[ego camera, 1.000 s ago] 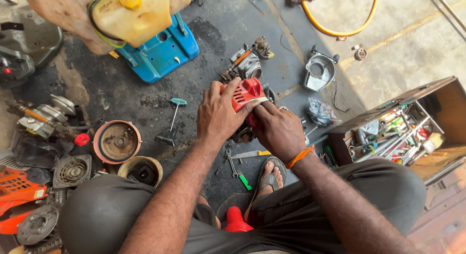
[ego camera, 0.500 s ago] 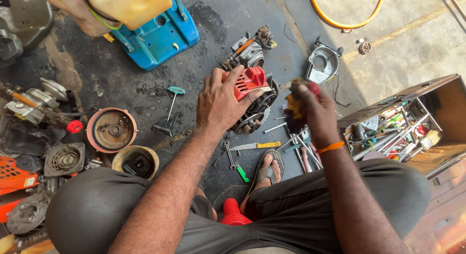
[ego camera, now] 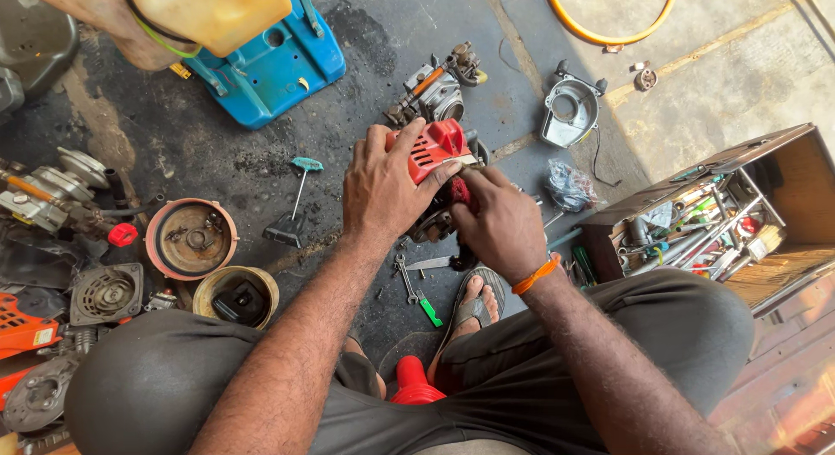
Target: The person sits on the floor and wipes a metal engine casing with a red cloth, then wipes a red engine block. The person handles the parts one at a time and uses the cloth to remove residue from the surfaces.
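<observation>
My left hand [ego camera: 380,187] grips a small engine with a red plastic cover [ego camera: 432,147], holding it against the dark floor between my knees. My right hand [ego camera: 497,220] presses on the engine's right side, just under the red cover, fingers closed; a dark red rag-like bit [ego camera: 459,192] shows by its fingers, and I cannot tell whether it is held. An orange band sits on the right wrist. Another bare engine block [ego camera: 437,88] lies just beyond the red cover.
A wooden toolbox [ego camera: 696,229] full of tools stands to the right. A grey metal housing [ego camera: 570,111], a blue plastic case [ego camera: 270,68], a T-handle key [ego camera: 300,181], a rusty round part [ego camera: 191,237], wrenches [ego camera: 413,277] and several engine parts lie around. An orange hose [ego camera: 609,33] curves at the top.
My right hand swung out to the right toward the toolbox half a second ago and has come back onto the engine's right side. The left hand kept its grip on the red cover.
</observation>
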### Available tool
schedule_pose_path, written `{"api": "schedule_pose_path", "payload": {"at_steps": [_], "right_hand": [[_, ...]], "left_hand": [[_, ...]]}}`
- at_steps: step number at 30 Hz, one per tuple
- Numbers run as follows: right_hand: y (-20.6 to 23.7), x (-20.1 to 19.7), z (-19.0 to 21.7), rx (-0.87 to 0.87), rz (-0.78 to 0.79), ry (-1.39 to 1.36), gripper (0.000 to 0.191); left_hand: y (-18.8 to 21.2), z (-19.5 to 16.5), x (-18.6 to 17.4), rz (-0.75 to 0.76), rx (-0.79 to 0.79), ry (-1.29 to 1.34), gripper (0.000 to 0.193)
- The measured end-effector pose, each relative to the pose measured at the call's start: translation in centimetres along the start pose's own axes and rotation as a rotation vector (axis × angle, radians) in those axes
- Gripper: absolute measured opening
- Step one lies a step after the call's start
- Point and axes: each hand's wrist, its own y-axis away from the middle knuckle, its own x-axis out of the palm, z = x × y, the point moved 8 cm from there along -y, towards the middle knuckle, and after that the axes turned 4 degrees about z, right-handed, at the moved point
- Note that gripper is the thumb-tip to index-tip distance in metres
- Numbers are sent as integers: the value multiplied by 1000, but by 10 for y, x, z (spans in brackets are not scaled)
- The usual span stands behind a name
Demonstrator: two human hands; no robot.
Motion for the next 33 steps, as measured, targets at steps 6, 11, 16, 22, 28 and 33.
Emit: {"api": "schedule_pose_path", "payload": {"at_steps": [6,11,16,22,28,33], "right_hand": [[9,33,-82,501,143,-1039,27],[14,15,-108,497,19,-752,34],[5,-22,-55,212,-287,-381,37],[10,-4,-9,266,-209,-124,27],[9,24,-27,484,-212,-616,34],[10,45,-16,552,-21,-1108,55]], "left_hand": [[1,-2,-3,27,9,5,83],[3,-4,-3,30,21,12,82],[4,-9,-5,34,14,12,83],[4,-9,-8,33,0,24,82],[5,-8,-14,-31,9,38,81],[5,-9,-15,-24,-12,48,80]]}}
